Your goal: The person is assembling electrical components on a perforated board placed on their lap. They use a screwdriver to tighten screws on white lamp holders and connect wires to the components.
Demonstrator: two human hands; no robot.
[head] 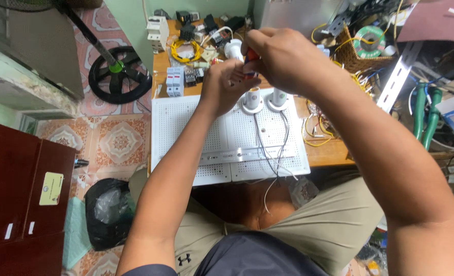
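Seen from the head camera looking down, both hands meet above the far edge of a white perforated board [186, 128] that lies on a wooden table [334, 151]. The right hand [280, 59] is curled closed, fingers wrapped round the red-and-blue handle of a small tool [251, 62]; only a short stretch of that handle shows between the fingers, and its long axis seems to run roughly up and down in the picture, though the tip is hidden and I cannot tell which way it points. The left hand [227, 87] sits just below and to the left of it, fingers bent and pinched together against the same spot, touching the tool or some small part there; what exactly it grips is hidden. Just beyond the hands a white lamp holder [233, 49] rests on the table. Two more white lamp sockets [252, 99] stand upright side by side on the board, right under the hands, with thin wires [270, 148] trailing from them toward the person's lap. Farther back lie a coil of yellow wire [185, 50] and some grey breaker blocks [175, 82]. A wicker basket [352, 56] of wire stands to the right, a black fan base [119, 74] on the tiled floor to the left.
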